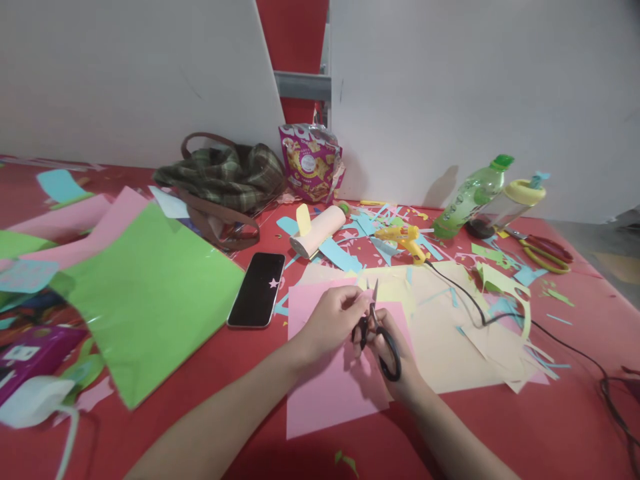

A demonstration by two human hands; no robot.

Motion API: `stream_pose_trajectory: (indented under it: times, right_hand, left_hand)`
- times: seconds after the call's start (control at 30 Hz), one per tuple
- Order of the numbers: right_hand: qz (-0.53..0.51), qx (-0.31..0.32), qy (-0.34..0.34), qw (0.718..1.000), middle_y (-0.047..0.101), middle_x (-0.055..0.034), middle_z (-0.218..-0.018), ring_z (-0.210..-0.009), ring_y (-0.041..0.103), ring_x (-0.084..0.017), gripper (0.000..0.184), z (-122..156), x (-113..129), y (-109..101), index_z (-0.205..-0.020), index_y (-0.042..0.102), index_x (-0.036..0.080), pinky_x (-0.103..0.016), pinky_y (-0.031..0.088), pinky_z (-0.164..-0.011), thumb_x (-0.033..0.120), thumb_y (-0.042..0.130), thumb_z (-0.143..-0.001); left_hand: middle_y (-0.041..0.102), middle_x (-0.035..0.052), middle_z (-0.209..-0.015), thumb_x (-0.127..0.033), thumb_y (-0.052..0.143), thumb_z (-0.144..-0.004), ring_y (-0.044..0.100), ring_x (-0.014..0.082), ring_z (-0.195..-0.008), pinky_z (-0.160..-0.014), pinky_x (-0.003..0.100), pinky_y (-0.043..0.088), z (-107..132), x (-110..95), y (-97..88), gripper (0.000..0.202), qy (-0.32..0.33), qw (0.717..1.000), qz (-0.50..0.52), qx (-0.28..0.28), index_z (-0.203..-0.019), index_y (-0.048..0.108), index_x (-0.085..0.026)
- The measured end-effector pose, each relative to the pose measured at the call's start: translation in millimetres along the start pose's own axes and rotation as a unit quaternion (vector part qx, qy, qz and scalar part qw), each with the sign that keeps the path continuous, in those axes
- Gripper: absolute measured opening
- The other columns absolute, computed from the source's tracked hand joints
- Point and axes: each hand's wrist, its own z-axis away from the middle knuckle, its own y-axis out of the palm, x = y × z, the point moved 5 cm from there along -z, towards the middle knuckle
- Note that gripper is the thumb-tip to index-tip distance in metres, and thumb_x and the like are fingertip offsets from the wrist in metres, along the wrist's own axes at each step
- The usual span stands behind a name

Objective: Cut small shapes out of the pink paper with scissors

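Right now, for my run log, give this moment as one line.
right hand: holds black scissors | left hand: fingertips at the blades | beneath: pink paper sheet

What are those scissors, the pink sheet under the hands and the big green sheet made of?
The scissors seem to have pale metal blades and glossy black loops, likely plastic; the right hand grips them. The pink sheet looks like thin matte paper, lying flat with clean straight edges. The green sheet is probably paper too, but shinier: it catches light, so it may be coated or film-wrapped.
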Motion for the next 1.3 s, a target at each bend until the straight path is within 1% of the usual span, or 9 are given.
stream_pose_trajectory:
  times: [0.13,0.3,0.4,0.6,0.73,0.87,1.07,1.2,1.3]
  right_hand:
    - [-0.005,0.004,-0.004,1.000,0.048,0.0020,-0.063,-0.052,0.050,-0.013,0.021,-0.4,0.2,0.3,-0.077,0.038,0.022,-0.025,0.042,-0.046,0.039,0.050,-0.077]
    - [0.018,-0.010,-0.004,1.000,0.049,0.0020,-0.065,-0.051,0.048,-0.012,0.023,-0.6,-1.4,-2.1,-0.076,0.037,0.022,-0.024,0.040,-0.044,0.041,0.051,-0.075]
    - [0.026,-0.013,-0.009,1.000,0.048,0.0026,-0.064,-0.050,0.048,-0.012,0.024,-0.4,-0.9,-2.1,-0.076,0.037,0.022,-0.025,0.040,-0.045,0.042,0.051,-0.074]
    - [0.027,-0.009,-0.011,1.000,0.049,0.0019,-0.064,-0.048,0.046,-0.012,0.022,0.9,0.1,-1.4,-0.077,0.037,0.022,-0.024,0.039,-0.044,0.040,0.050,-0.076]
    - [0.030,-0.023,-0.003,0.999,0.047,0.0023,-0.067,-0.048,0.046,-0.011,0.021,0.6,-1.6,-3.2,-0.077,0.037,0.022,-0.025,0.040,-0.045,0.039,0.051,-0.076]
    - [0.034,-0.032,0.001,0.999,0.045,0.0030,-0.066,-0.049,0.046,-0.011,0.023,-0.1,-3.0,-4.4,-0.075,0.037,0.022,-0.026,0.041,-0.048,0.039,0.051,-0.075]
    - [0.055,-0.036,-0.008,0.998,0.048,0.0024,-0.065,-0.052,0.048,-0.012,0.021,0.6,-2.3,-5.6,-0.076,0.037,0.022,-0.026,0.040,-0.050,0.038,0.051,-0.076]
    - [0.053,-0.039,-0.002,0.998,0.047,0.0026,-0.064,-0.052,0.048,-0.012,0.023,0.3,-2.3,-5.0,-0.075,0.037,0.022,-0.026,0.040,-0.049,0.040,0.052,-0.075]
    - [0.057,-0.036,-0.002,0.998,0.047,0.0031,-0.063,-0.050,0.048,-0.012,0.024,-0.3,-0.8,-3.0,-0.075,0.036,0.022,-0.026,0.040,-0.049,0.041,0.052,-0.075]
  left_hand:
    - [0.046,-0.0046,-0.042,-0.034,0.038,-0.080,0.045,0.0068,-0.032,-0.038,0.019,0.034,0.2,1.7,0.9,0.030,0.001,1.000,0.016,-0.009,-0.056,0.041,-0.016]
    - [0.044,-0.0051,-0.042,-0.038,0.035,-0.081,0.044,0.0075,-0.031,-0.034,0.018,0.032,1.5,3.8,4.8,0.032,-0.015,0.999,0.044,0.013,-0.058,0.038,-0.016]
    - [0.043,-0.0053,-0.043,-0.038,0.036,-0.081,0.042,0.0063,-0.031,-0.035,0.018,0.032,2.4,3.5,4.2,0.032,-0.009,0.999,0.043,-0.006,-0.057,0.039,-0.016]
    - [0.042,-0.0058,-0.043,-0.038,0.038,-0.080,0.041,0.0061,-0.031,-0.034,0.018,0.032,3.6,6.0,7.3,0.032,-0.015,0.998,0.054,-0.010,-0.057,0.039,-0.016]
    - [0.040,-0.0066,-0.041,-0.038,0.037,-0.080,0.039,0.0057,-0.030,-0.034,0.018,0.032,3.4,6.9,7.5,0.032,-0.010,0.998,0.053,-0.020,-0.057,0.039,-0.016]
    - [0.040,-0.0066,-0.042,-0.039,0.037,-0.080,0.039,0.0055,-0.030,-0.034,0.018,0.032,3.1,5.8,6.7,0.033,-0.008,0.999,0.039,-0.031,-0.057,0.039,-0.016]
    - [0.039,-0.0055,-0.045,-0.036,0.039,-0.080,0.039,0.0054,-0.035,-0.038,0.018,0.033,3.0,3.7,5.2,0.033,0.000,0.999,0.015,-0.046,-0.053,0.038,-0.016]
    - [0.037,-0.0056,-0.047,-0.036,0.039,-0.079,0.039,0.0058,-0.036,-0.037,0.018,0.033,2.8,5.2,6.7,0.033,-0.013,0.999,0.024,-0.036,-0.053,0.037,-0.016]
    - [0.037,-0.0060,-0.047,-0.038,0.038,-0.079,0.038,0.0057,-0.035,-0.037,0.019,0.032,3.2,4.3,7.0,0.033,-0.009,0.999,0.026,-0.036,-0.053,0.037,-0.016]
